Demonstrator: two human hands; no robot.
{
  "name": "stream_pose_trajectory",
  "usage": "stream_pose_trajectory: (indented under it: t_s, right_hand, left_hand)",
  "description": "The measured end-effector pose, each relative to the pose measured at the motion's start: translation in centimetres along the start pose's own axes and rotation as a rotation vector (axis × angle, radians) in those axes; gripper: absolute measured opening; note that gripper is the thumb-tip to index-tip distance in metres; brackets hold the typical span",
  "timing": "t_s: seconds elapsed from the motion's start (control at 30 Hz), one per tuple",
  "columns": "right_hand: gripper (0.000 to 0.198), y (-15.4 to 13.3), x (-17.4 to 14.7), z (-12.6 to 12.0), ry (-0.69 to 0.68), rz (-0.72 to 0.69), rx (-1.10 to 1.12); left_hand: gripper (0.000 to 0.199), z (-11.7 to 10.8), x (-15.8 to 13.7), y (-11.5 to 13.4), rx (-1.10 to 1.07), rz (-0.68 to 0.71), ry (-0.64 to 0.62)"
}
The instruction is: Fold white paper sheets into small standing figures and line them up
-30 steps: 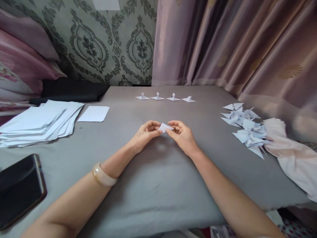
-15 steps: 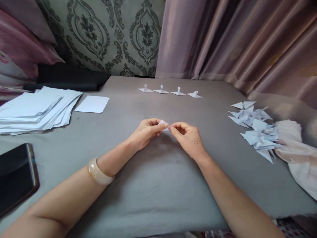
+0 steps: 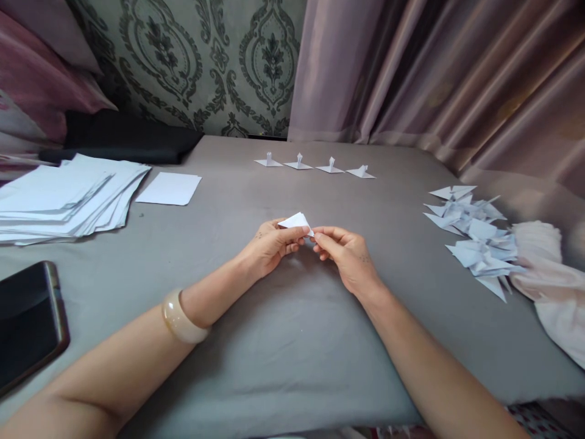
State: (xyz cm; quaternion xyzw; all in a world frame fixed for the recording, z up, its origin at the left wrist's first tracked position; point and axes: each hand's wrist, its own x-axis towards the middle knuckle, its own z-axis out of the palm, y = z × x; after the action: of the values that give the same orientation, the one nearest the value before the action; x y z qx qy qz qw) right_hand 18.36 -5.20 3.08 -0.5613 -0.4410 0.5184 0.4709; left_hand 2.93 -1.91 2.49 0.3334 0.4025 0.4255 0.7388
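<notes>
A small folded white paper (image 3: 295, 220) is held above the middle of the grey cloth. My left hand (image 3: 273, 245) grips it from the left, thumb on top and fingers curled beneath. At its right corner, the thumb and fingertips of my right hand (image 3: 343, 253) pinch the paper's edge. The fingertips of both hands nearly meet there. Part of the paper is hidden behind my left thumb. Beyond my hands, several folded paper pieces (image 3: 331, 166) stand in a row, each with an upright middle part on a flat diamond base.
On the left lie a stack of white paper sheets (image 3: 68, 192), a separate square sheet (image 3: 170, 188) and a phone (image 3: 31, 323). A heap of folded paper figures (image 3: 479, 235) sits at the right beside a pale cloth (image 3: 548, 274). Black fabric (image 3: 132, 137) lies at the back left.
The folded paper has turned, so a larger triangular face now shows above my left thumb. My right fingers have shifted slightly and now pinch its right corner. The view has moved a little.
</notes>
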Motion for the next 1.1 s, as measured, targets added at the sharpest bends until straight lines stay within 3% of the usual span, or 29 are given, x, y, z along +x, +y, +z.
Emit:
stream_pose_trajectory:
  t_s: [0.4, 0.6, 0.7, 0.93, 1.1]
  right_hand:
    - [0.019, 0.6, -0.4, 0.2, 0.05, -0.179, -0.336]
    - [0.013, 1.0, -0.6, 0.2, 0.116, -0.452, -0.603]
    - [0.014, 1.2, -0.7, 0.1, 0.114, -0.562, -0.78]
    - [0.016, 0.9, -1.0, -0.4, 0.075, -0.656, -1.061]
    - [0.022, 0.5, -0.7, -1.1, 0.049, -0.837, -1.279]
  left_hand:
    - [0.02, -0.1, 0.0, -0.6, 0.157, 0.095, 0.015]
    - [0.018, 0.1, -0.1, -0.9, 0.28, 0.174, -0.026]
    - [0.018, 0.0, 0.0, -1.0, 0.299, 0.168, -0.039]
    - [0.017, -0.2, 0.2, -0.8, 0.26, 0.103, -0.058]
    - [0.018, -0.3, 0.1, -0.3, 0.189, 0.009, -0.091]
